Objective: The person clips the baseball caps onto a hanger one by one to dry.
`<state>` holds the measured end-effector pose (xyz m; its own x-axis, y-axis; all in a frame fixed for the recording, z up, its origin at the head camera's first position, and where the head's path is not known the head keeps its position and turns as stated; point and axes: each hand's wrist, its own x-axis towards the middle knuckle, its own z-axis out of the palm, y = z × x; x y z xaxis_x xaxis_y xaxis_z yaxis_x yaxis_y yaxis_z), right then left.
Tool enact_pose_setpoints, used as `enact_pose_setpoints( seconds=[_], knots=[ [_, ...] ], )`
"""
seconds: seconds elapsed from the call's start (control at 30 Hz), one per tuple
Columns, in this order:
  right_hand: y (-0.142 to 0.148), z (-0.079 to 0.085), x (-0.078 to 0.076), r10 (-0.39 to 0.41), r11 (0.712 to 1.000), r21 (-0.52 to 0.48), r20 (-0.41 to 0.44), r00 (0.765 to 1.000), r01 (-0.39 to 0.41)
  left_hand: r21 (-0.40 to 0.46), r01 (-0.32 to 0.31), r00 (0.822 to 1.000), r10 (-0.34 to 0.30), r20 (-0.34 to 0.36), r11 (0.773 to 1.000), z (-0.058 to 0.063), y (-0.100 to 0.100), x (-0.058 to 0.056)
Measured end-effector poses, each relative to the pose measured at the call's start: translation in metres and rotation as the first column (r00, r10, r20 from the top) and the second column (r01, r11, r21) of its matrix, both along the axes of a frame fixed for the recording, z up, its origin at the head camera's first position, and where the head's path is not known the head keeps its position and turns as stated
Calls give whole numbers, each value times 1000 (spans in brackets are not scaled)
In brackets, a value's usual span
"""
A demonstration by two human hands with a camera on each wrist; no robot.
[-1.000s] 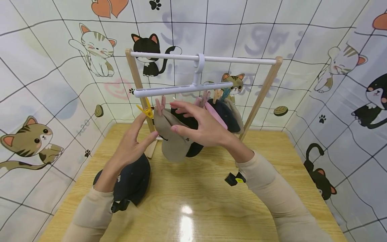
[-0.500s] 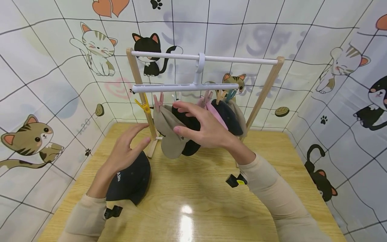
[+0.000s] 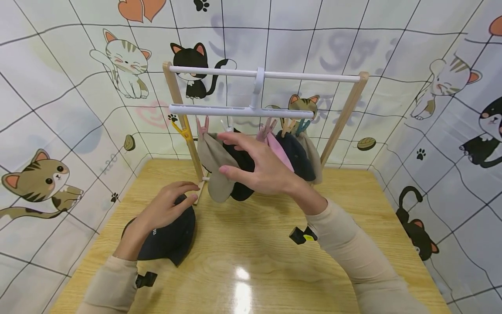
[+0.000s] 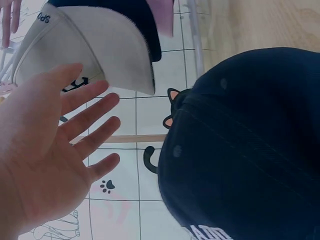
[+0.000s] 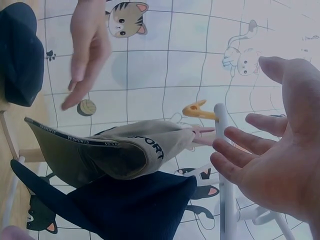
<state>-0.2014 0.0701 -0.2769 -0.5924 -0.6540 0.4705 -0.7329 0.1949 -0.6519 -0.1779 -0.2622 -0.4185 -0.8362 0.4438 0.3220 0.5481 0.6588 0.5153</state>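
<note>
My left hand (image 3: 164,207) hovers, fingers spread, over a dark navy cap (image 3: 174,237) lying on the table. In the left wrist view that cap (image 4: 250,135) stays apart from the fingertips. My right hand (image 3: 264,168) is raised with fingers apart in front of the hanging caps and holds nothing. A beige cap (image 3: 220,189) hangs from a pink clothespin (image 3: 202,124) at the left of a white hanger (image 3: 215,110). Beside it hangs a dark cap (image 3: 244,192), partly hidden by my right hand, under a white clothespin (image 3: 227,126). A yellow clothespin (image 3: 181,131) hangs at the left end.
A wooden stand with a white rod (image 3: 310,76) carries the hanger. Further right hang a pink cap (image 3: 280,150), another navy cap (image 3: 296,157) and a second beige cap (image 3: 313,161), under more clothespins. The cat-print wall sheet (image 3: 117,65) surrounds the table (image 3: 251,244).
My left hand has left the yellow clothespin and dropped down over the cap on the table. The hanger has swung level, its left end moving back. My right hand has hardly moved.
</note>
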Motion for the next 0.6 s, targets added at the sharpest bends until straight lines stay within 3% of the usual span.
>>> enact_pose_setpoints(
  seconds=[0.17, 0.3, 0.6],
  knots=[
    [-6, 1, 1, 11, 1000, -12, 25, 1000, -11, -61, 64, 997, -66, -40, 996, -8, 1, -1],
    [-12, 2, 2, 26, 999, -22, 38, 999, -25, -122, 72, 995, -79, -53, 990, -14, 0, -1],
    [-23, 4, 1, -9, 1000, 25, 77, 997, 7, -282, 35, 997, -12, 82, 959, -23, -1, 6]
  ],
)
